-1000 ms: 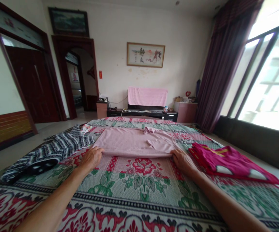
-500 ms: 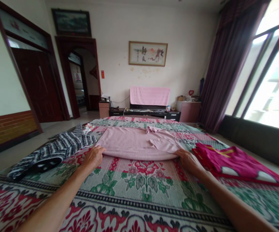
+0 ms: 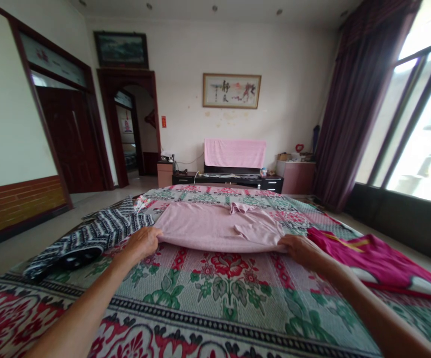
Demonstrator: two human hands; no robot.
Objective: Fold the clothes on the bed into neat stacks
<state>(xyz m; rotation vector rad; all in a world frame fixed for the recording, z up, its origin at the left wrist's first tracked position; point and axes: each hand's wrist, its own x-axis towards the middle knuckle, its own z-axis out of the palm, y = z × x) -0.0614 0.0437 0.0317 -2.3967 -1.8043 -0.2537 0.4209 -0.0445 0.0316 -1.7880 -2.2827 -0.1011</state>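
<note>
A pale pink short-sleeved shirt (image 3: 200, 223) lies spread sideways across the patterned bedspread (image 3: 226, 298), its neck and a sleeve toward the right. At its near left corner, my left hand (image 3: 145, 242) is closed with the fabric pinched in the fingers. My right hand (image 3: 300, 248) grips the near right corner in the same way. Between the two hands the near edge is lifted slightly and sags a little in the middle. The fingertips are partly hidden by the cloth.
A black-and-white patterned garment (image 3: 92, 236) lies on the left of the bed. Folded magenta clothing (image 3: 383, 261) is on the right, close to my right forearm. Beyond the bed stands a low black cabinet (image 3: 271, 185) below a pink cloth (image 3: 235, 153).
The shirt's near edge has been raised a little off the bedspread, with both hands still holding its corners. The whole view has shifted slightly as the head tilted up.
</note>
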